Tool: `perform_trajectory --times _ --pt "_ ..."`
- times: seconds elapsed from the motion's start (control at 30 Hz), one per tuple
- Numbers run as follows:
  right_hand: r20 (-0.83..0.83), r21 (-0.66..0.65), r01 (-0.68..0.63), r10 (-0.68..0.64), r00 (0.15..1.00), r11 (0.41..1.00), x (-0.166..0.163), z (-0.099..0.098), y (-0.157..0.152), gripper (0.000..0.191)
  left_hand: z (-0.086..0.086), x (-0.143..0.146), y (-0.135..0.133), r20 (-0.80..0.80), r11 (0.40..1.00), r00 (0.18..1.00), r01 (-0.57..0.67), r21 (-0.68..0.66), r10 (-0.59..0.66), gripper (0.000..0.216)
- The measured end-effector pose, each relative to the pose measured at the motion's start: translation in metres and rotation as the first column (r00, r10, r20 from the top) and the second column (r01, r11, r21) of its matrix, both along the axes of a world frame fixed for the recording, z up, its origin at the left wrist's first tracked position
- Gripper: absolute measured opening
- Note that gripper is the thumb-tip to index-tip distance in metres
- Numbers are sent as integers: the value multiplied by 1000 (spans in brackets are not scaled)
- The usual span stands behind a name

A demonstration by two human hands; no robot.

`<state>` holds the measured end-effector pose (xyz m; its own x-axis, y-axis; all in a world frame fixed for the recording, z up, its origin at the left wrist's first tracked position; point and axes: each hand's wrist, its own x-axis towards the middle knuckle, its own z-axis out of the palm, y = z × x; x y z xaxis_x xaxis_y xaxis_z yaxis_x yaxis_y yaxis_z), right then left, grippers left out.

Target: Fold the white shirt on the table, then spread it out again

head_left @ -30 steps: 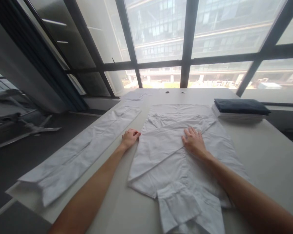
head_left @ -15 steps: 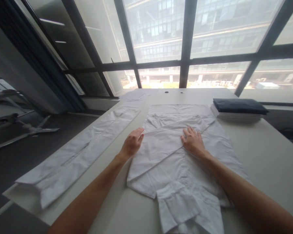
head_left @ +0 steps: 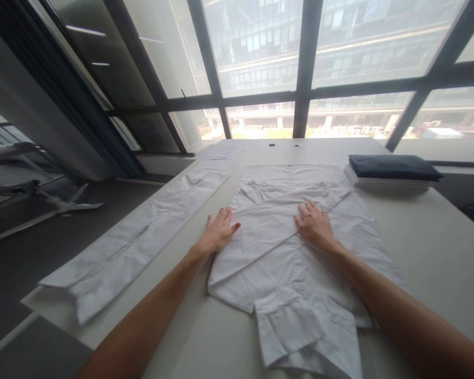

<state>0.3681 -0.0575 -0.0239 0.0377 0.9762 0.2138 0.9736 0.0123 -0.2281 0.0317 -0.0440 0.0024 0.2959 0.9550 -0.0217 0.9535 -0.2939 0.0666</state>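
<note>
From my head camera, my left hand [head_left: 220, 235] lies flat with fingers spread at the left edge of the white shirt [head_left: 296, 252], thumb resting on the cloth. My right hand [head_left: 315, 225] presses palm-down, fingers open, on the folded sleeve across the shirt's middle. The shirt lies spread on the table [head_left: 426, 247] in front of me. A second white garment [head_left: 138, 239] stretches along the table's left side, and a dark folded stack [head_left: 393, 167] sits at the far right.

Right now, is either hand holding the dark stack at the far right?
No, both the left hand and the right hand lie flat on the white shirt, apart from the dark stack.
</note>
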Motion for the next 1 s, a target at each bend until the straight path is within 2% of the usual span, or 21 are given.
perform_trajectory --times 0.13,0.23,0.37,0.57,0.87,1.0 --pt "13 9 -3 2 1000 1000 1 -1 0 52 8 12 -16 56 988 996 63 144 -71 73" --pt "5 6 -4 4 1000 1000 1 -1 0 52 11 21 -39 71 971 975 199 132 -210 70" --pt "-9 -7 -7 7 1000 1000 0 0 0 53 4 17 -71 30 926 928 367 89 -371 61" --pt "-19 10 -21 21 1000 1000 -1 0 -1 52 3 2 -85 -1 902 904 427 63 -428 59" --pt "-62 -25 -23 22 998 999 -2 5 -2 53 5 4 -85 -87 866 878 479 143 -471 54" --pt "-100 -28 -16 13 995 999 -5 7 -1 53 9 17 -84 -73 871 891 454 187 -449 51"
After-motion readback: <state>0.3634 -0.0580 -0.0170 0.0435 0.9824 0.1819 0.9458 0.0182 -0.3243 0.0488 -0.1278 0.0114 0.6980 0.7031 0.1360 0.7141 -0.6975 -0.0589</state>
